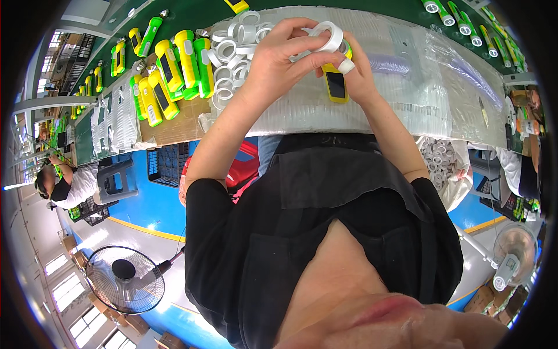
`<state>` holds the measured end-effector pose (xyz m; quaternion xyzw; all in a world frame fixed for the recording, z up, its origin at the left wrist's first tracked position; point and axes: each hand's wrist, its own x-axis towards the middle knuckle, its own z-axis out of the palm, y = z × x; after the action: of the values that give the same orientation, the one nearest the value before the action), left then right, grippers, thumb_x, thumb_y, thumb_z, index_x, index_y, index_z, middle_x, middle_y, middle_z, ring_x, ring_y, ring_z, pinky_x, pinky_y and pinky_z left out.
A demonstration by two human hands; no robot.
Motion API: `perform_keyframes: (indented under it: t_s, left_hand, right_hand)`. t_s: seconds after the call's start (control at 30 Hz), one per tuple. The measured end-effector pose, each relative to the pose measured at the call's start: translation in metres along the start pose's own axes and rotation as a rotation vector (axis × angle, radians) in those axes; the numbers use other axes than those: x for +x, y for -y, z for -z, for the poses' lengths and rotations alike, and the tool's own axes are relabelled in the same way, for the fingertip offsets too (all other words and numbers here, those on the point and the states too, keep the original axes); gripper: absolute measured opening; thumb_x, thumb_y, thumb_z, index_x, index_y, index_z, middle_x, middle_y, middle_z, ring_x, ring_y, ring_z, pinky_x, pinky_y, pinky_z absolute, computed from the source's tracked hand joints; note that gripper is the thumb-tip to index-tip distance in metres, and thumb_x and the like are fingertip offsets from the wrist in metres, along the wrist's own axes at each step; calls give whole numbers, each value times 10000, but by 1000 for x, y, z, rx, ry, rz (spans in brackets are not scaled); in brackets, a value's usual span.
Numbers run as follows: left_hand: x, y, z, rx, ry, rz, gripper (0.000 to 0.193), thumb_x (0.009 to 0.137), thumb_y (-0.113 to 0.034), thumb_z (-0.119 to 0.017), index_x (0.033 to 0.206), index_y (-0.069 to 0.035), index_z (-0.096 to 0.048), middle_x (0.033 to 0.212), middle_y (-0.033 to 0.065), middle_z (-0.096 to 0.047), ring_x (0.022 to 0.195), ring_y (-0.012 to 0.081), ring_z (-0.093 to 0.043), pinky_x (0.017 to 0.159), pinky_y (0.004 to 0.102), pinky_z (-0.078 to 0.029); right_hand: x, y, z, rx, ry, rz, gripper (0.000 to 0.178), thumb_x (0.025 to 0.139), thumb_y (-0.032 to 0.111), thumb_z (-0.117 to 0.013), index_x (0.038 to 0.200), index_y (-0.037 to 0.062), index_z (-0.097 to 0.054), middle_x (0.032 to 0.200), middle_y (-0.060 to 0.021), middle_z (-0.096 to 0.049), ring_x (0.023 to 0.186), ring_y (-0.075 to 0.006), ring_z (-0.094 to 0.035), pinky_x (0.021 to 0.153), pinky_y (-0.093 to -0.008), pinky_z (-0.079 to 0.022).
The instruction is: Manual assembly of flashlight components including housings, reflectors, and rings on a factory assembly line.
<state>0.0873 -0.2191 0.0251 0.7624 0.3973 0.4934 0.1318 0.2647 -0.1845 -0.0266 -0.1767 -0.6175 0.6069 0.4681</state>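
Note:
My left hand (pixel 276 61) pinches a white plastic ring (pixel 336 36) between its fingers, over the head end of a flashlight. My right hand (pixel 361 75) is wrapped round that yellow flashlight (pixel 336 88), whose dark panel faces up and whose tail points toward me. The ring overlaps the flashlight's head; I cannot tell whether it is seated on it. A white wrap (pixel 347 66) covers a fingertip where the hands meet. Close by my left wrist lies a heap of white rings (pixel 225 74) on the table.
Several yellow and green flashlights (pixel 170 71) lie left of the rings; more (pixel 463 26) line the far right. A clear plastic sleeve (pixel 388 64) and a knife-like tool (pixel 483 110) lie on the right. A sack of rings (pixel 442 160) hangs below the table edge. Behind are fans (pixel 125 279).

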Motion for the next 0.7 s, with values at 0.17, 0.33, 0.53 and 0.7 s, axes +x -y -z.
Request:
perform_keyframes:
  t_s: [0.17,0.33,0.53,0.7]
  left_hand:
    - [7,-2,2,69,29,-71,270,717,-233,-824,966,-150,-764,1107,79,-595,847,202,-616,728,314,-536]
    - [15,-14,1,96,138,-62,292,717,-263,-817,988,-170,-755,1086,74,-581,850,204,-619,725,315,-533]
    - [17,-25,-15,155,182,-95,421,715,-310,-824,1082,-175,-669,1076,73,-612,870,270,-634,723,354,-525]
    - [15,-25,-40,33,211,17,399,735,-294,-819,1033,-135,-608,1000,49,-667,874,259,-641,713,350,-516]
  right_hand:
    - [-1,5,5,81,25,-44,425,994,259,-517,1352,61,-402,1085,-99,-615,930,-185,-642,810,-309,-527]
    - [1,14,22,-214,-83,253,480,919,235,-661,1333,65,-487,1204,-76,-620,1076,-202,-619,925,-314,-494]
    - [14,84,71,-939,132,358,390,773,221,-797,1101,77,-643,1025,-66,-686,924,-180,-656,819,-293,-512]
    - [46,142,55,-1020,595,141,392,775,265,-765,1045,46,-583,880,-108,-616,764,-262,-612,681,-358,-487]
